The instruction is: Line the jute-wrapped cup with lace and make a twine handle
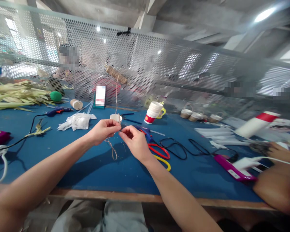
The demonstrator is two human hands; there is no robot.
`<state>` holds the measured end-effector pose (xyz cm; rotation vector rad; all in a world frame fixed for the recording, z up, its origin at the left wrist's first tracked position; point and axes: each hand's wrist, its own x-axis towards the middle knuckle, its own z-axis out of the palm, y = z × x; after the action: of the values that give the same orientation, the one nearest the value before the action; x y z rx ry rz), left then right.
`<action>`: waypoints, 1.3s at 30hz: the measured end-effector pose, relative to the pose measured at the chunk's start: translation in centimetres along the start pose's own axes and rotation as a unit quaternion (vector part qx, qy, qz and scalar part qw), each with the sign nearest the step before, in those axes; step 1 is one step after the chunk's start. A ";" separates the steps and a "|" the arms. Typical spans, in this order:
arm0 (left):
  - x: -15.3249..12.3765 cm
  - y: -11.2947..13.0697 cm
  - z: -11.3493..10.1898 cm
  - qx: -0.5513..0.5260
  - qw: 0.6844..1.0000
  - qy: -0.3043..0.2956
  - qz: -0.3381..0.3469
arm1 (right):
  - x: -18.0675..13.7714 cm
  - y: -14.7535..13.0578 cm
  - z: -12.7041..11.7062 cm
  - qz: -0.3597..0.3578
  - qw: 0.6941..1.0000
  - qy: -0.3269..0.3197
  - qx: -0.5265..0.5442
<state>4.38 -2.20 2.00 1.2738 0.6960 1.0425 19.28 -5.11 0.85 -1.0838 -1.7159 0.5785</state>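
Both my hands are raised over the blue table (91,170), fingertips nearly touching. My left hand (103,130) is closed in a pinch on a thin brown twine (113,151), and my right hand (134,140) pinches the same twine just beside it. A loop of twine hangs below my hands. The strand runs up to a twine spool (116,74) mounted on the mesh fence. A small white paper cup (115,118) stands just behind my fingers.
Red and yellow scissors (159,154), a black cord (175,149), a stack of paper cups (154,112), a glue gun (56,111), white cloth (74,121) and green leaves (16,95) lie around. Another person's arm (277,180) rests at the right by a pink device (232,167).
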 end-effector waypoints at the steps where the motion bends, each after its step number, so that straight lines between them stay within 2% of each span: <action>1: 0.0 -0.1 0.1 0.013 1.000 0.015 0.002 | -0.1 0.1 0.1 -0.041 0.997 0.021 -0.054; 4: 0.0 -0.1 0.3 0.035 0.999 0.035 0.013 | -0.3 0.2 0.3 -0.111 0.984 0.044 -0.129; 6: -0.1 0.0 0.4 0.034 0.999 0.032 0.017 | -0.3 0.2 0.3 -0.104 0.987 0.036 -0.118; 9: -0.3 0.1 0.4 0.018 1.000 0.017 0.015 | -0.2 0.1 0.1 -0.027 0.999 -0.008 -0.021; 11: -0.4 0.2 0.4 -0.007 1.000 0.001 0.006 | 0.0 0.0 0.0 0.038 0.996 -0.043 0.071; 16: -0.5 0.4 0.2 -0.060 0.997 -0.044 -0.026 | 0.3 -0.1 -0.2 0.137 0.948 -0.098 0.269; 21: -0.3 1.4 -0.1 -0.044 0.996 -0.065 -0.049 | 0.5 -0.3 -0.4 0.180 0.898 -0.137 0.379; 23: -0.1 1.7 -0.1 -0.023 0.997 -0.060 -0.050 | 0.6 -0.2 -0.4 0.188 0.888 -0.143 0.395; 26: -0.1 1.4 -0.1 -0.016 0.998 -0.051 -0.043 | 0.6 0.0 -0.2 0.191 0.891 -0.135 0.390; 30: -0.2 0.1 -0.4 -0.077 0.995 -0.057 -0.041 | 0.5 0.5 0.0 0.192 0.894 -0.137 0.381; 39: -0.4 -0.9 -1.0 -0.132 0.987 -0.083 -0.033 | 0.4 0.4 0.0 0.211 0.853 -0.203 0.432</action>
<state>3.55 -2.14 0.86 1.0864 0.4531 0.9284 19.40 -4.56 0.77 -0.6745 -1.2697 1.7635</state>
